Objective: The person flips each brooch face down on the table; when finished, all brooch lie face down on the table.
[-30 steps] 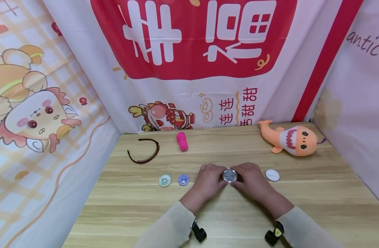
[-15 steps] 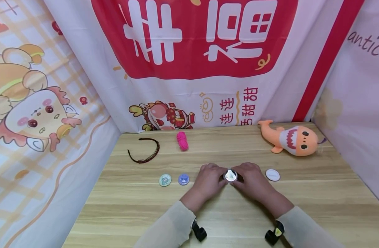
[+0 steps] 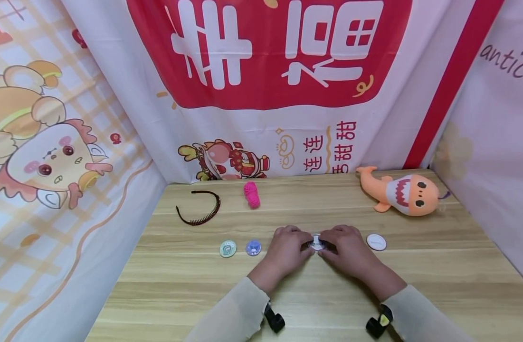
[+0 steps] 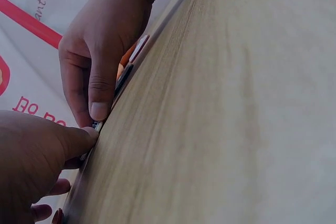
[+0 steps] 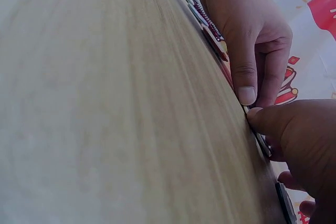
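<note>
A small round silvery disc (image 3: 317, 245) lies at the tabletop between both hands in the head view, partly covered by fingers. My left hand (image 3: 288, 248) pinches its left side with thumb and forefinger. On the opposite edge my right hand (image 3: 346, 249) pinches it the same way. The left wrist view has the left thumb (image 4: 81, 139) low by the wood, facing the right thumb (image 4: 100, 90). Only a thin edge of the disc shows there. A white round badge (image 3: 376, 242) lies right of the hands; a blue badge (image 3: 253, 247) and a green badge (image 3: 228, 249) lie left.
Farther back on the wooden table (image 3: 193, 280) are a dark toothed headband (image 3: 205, 216) and a pink yarn bundle (image 3: 251, 195). An orange shark plush (image 3: 408, 194) lies at the back right. Printed cloth (image 3: 270, 128) hangs behind and at both sides.
The disc's face goes from grey to bright to whitish with a dark patch. The fingertips have closed in over it slightly. Both arms stay nearly in place.
</note>
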Demonstrator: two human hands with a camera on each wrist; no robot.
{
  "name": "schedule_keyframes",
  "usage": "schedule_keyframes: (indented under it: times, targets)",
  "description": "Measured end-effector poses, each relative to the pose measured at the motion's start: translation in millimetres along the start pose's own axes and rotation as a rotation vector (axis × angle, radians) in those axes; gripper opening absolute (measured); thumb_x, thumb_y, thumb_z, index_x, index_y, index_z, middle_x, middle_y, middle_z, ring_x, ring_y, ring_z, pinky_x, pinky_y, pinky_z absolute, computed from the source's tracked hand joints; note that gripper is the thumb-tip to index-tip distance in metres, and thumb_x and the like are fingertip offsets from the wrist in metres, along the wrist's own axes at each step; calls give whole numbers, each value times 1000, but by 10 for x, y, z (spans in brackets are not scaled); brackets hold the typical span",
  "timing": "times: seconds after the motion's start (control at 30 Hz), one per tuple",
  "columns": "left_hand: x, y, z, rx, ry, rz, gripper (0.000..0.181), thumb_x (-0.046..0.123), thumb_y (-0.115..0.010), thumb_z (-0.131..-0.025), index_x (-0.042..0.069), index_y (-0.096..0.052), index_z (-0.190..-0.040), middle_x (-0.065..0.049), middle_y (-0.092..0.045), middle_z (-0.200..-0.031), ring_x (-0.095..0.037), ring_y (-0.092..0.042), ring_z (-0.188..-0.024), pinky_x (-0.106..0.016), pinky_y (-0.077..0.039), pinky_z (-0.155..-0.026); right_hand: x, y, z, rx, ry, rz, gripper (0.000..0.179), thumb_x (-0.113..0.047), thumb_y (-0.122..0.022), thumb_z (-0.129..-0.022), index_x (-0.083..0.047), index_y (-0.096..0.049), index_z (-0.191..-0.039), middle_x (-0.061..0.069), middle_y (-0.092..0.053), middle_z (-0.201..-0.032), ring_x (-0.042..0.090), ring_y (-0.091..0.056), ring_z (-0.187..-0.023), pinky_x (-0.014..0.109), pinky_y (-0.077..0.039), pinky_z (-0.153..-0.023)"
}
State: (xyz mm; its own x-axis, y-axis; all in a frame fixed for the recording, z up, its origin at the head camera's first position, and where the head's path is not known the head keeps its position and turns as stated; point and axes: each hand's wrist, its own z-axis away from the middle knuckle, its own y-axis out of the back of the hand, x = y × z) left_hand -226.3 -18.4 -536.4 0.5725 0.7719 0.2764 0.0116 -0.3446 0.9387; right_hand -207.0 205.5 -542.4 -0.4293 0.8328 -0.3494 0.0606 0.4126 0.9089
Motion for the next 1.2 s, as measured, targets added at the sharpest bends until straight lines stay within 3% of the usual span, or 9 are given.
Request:
schedule_keyframes:
  times: [0.3, 0.47, 0.67, 0.83, 1.03, 1.2]
  targets:
    - [-1, -5, 0, -27, 9, -25, 32, 43, -75, -104, 29, -79, -132, 13, -80, -127, -20, -66, -129, -44, -46, -115, -24, 17, 20, -10, -3, 20, 39, -37, -85, -97, -18, -80, -131, -2, -80, -125, 31, -65, -123, 65, -41, -116]
    - [-50, 33, 15, -43, -3, 41, 37, 41, -77, -103, 25, -77, -136, 10, -79, -131, -20, -64, -134, -44, -43, -121, -31, 9, 25, -14, -2, 26, 40, -37, -85, -97, -17, -79, -132, -1, -79, -126, 30, -65, -123, 64, -42, -117]
    - [-236, 193, 126, -34, 2, 146, 50, 40, -81, -99, 20, -72, -143, 5, -73, -141, -20, -59, -141, -44, -40, -128, -36, 21, 18, -27, -2, 34, 43, -38, -83, -98, -14, -78, -133, 2, -79, -129, 29, -65, -124, 57, -51, -112]
    - [-435, 313, 289, -44, 36, 161, 52, 43, -86, -94, 20, -70, -138, 4, -71, -141, -20, -57, -143, -45, -41, -128, -38, 26, 17, -41, -13, 42, 45, -39, -82, -98, -13, -77, -135, 4, -77, -133, 30, -64, -127, 56, -52, -112]
    - [-599, 423, 452, -58, 75, 179, 44, 37, -91, -90, 18, -72, -125, 2, -73, -135, -22, -60, -139, -46, -42, -126, -29, 15, 16, -27, 4, 40, 45, -37, -83, -98, -11, -77, -134, 6, -77, -134, 31, -64, -127, 56, -52, -113]
    - [-706, 411, 523, -62, 74, 165, 30, 30, -90, -93, 18, -75, -116, 2, -76, -128, -20, -64, -131, -45, -47, -121, -21, -1, 17, -29, 11, 42, 44, -37, -83, -98, -11, -77, -133, 6, -77, -135, 31, -65, -127, 56, -51, -114]
